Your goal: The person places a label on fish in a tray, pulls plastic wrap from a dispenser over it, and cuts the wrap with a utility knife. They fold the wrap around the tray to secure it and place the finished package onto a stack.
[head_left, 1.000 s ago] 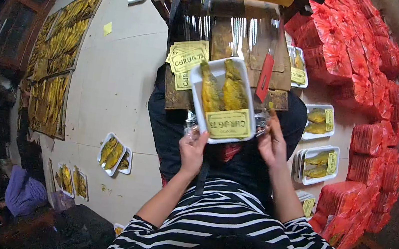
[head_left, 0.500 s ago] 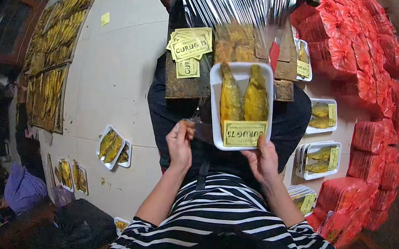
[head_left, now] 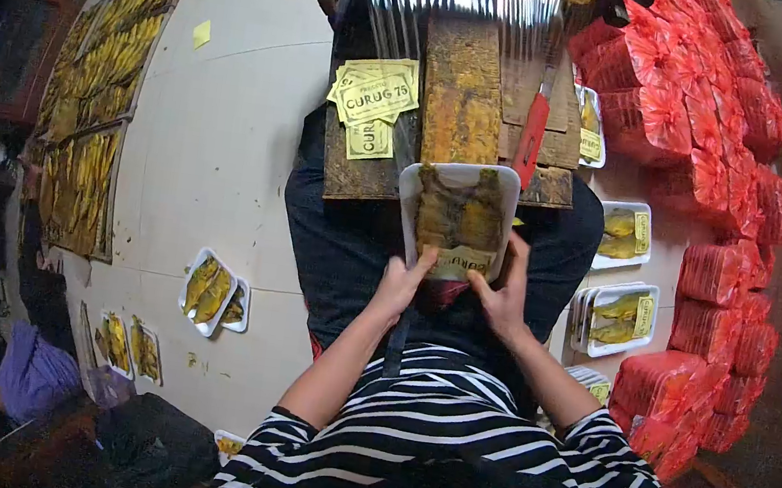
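A white foam tray of fish (head_left: 460, 209) is between my hands over my lap, tilted, with a yellow label lying along its near end. My left hand (head_left: 398, 286) grips the near left corner, its thumb on top by the label. On the near right corner, my right hand (head_left: 502, 303) is closed with its thumb on the label edge. The tray's underside is hidden. Just beyond it lies a stained wooden board (head_left: 464, 86), with clear film (head_left: 397, 13) stretched from a roll above. Yellow labels (head_left: 376, 94) sit on the left, a red-handled knife (head_left: 529, 139) on the right.
Packed fish trays (head_left: 622, 319) stand stacked at right, beside piled red plastic-wrapped packs (head_left: 698, 314). On the left floor are an unlabelled fish tray (head_left: 210, 294) and long racks of fish (head_left: 99, 97). A purple cloth (head_left: 43, 371) is at lower left.
The tray has come down toward my lap and tilted. My left hand, earlier apart from the tray at the film, now grips its left corner. The board beneath shows more fully.
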Motion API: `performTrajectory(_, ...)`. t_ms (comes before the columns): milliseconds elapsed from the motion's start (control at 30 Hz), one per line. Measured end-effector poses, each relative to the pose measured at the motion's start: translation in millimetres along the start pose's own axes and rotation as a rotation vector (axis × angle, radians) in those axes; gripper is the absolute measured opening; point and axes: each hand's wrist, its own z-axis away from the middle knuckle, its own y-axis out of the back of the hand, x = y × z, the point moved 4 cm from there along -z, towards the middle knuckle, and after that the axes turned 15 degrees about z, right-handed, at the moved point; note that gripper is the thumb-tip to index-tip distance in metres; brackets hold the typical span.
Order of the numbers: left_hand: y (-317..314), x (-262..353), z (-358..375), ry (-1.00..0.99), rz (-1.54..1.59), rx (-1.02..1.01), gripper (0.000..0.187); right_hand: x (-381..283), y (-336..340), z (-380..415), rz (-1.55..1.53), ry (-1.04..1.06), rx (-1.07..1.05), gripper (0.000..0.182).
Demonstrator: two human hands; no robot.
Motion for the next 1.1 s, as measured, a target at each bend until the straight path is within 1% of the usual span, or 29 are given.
performTrajectory(33,-2.0,13.6,-0.4,-0.122,-0.075,0.018,0.057,-9.7,4.7,-13.7,0.015,0.103,0.115,0.038)
performTrajectory(100,-7.5,37.8,7.7,-0.359,-0.226,0.06,0.057,-30.5,10.4,-53.8,-0.144,0.055,0.169,0.036)
performTrajectory(133,-13.5,66.0,26.5,-0.63,-0.442,0.22,0.066,-31.3,12.3,-74.4,-0.187,-0.001,0.055,0.035)
performTrajectory(167,-19.8,90.8,37.6,-0.749,-0.406,0.173,0.072,-30.7,16.6,-95.7,-0.229,-0.053,-0.054,0.035)
performTrajectory(200,-23.2,117.5,46.4,-0.864,-0.372,0.121,0.079,-35.7,19.9,-117.1,-0.215,-0.023,-0.249,0.035)
performTrajectory(233,-28.4,146.8,47.3,-0.938,-0.199,-0.058,0.08,-44.1,23.3,-126.6,-0.198,0.002,-0.446,0.035)
performTrajectory(267,-39.8,177.6,56.8,-0.872,-0.042,-0.223,0.076,-63.9,32.9,-127.9,-0.162,0.072,-0.257,0.034)
performTrajectory(300,-51.0,207.8,73.2,-0.843,0.039,-0.326,0.065,-90.8,46.7,-131.9,-0.185,0.228,-0.074,0.035)
performTrajectory(367,-55.9,246.4,83.6,-0.804,0.125,-0.475,0.052,-124.9,66.1,-126.0,-0.327,0.41,0.066,0.041)
performTrajectory(400,-58.6,259.1,83.8,-0.722,0.083,-0.488,0.049,-126.6,67.8,-116.2,-0.376,0.422,0.017,0.048)
performTrajectory(433,-62.6,267.0,79.6,-0.637,0.042,-0.503,0.047,-127.9,62.4,-106.7,-0.575,0.366,-0.045,0.049)
performTrajectory(467,-60.8,267.0,61.3,-0.579,0.037,-0.403,0.045,-121.7,61.5,-95.4,-0.402,0.409,-0.095,0.048)
performTrajectory(500,-56.3,261.4,34.0,-0.601,0.117,-0.284,0.049,-114.6,61.4,-85.7,-0.227,0.455,-0.144,0.047)
performTrajectory(567,-37.5,254.0,-11.3,-0.72,-0.013,0.052,0.048,-106.3,64.9,-64.6,-0.277,0.34,-0.235,0.047)
performTrajectory(600,-34.7,241.8,-28.5,-0.651,-0.072,-0.037,0.045,-105.7,68.9,-60.1,-0.233,0.381,-0.301,0.037)
performTrajectory(633,-31.1,232.7,-44.5,-0.584,-0.134,-0.128,0.042,-105.5,69.4,-58.1,-0.312,0.372,-0.358,0.028)
performTrajectory(667,-29.8,227.4,-54.3,-0.512,-0.2,-0.221,0.039,-97.1,66.2,-60.5,-0.364,0.352,-0.409,0.029)
performTrajectory(700,-26.1,226.2,-56.2,-0.485,-0.198,-0.237,0.037,-84.8,61.8,-64.1,-0.417,0.331,-0.459,0.032)
performTrajectory(767,-17.8,218.3,-50.5,-0.432,-0.196,-0.262,0.035,-60.7,56.4,-86.8,-0.479,0.089,-0.448,0.03)
performTrajectory(800,-16.0,218.3,-43.4,-0.431,-0.179,-0.217,0.03,-41.3,49.1,-106.3,-0.583,-0.064,-0.378,0.027)
performTrajectory(833,-15.0,215.1,-39.0,-0.49,-0.094,-0.204,0.027,-38.8,48.2,-130.7,-0.315,-0.044,-0.143,0.021)
performTrajectory(867,-15.3,208.7,-38.0,-0.55,-0.009,-0.189,0.025,-26.9,42.1,-149.6,-0.023,-0.029,0.012,0.019)
performTrajectory(933,-11.7,195.4,-45.1,-0.649,0.169,-0.166,0.024,-18.7,33.5,-166.9,0.59,0.23,0.257,0.025)
performTrajectory(1000,-11.2,185.1,-47.8,-0.67,0.233,-0.103,0.019,1.2,26.5,-169.6,0.832,0.261,0.264,0.041)
performTrajectory(1033,-11.4,181.7,-47.6,-0.682,0.244,-0.075,0.018,15.4,27.8,-172.7,0.629,0.219,0.229,0.04)
performTrajectory(1100,-14.6,174.5,-46.8,-0.644,0.42,-0.098,0.012,38.9,36.8,-174.8,0.237,0.127,0.145,0.039)
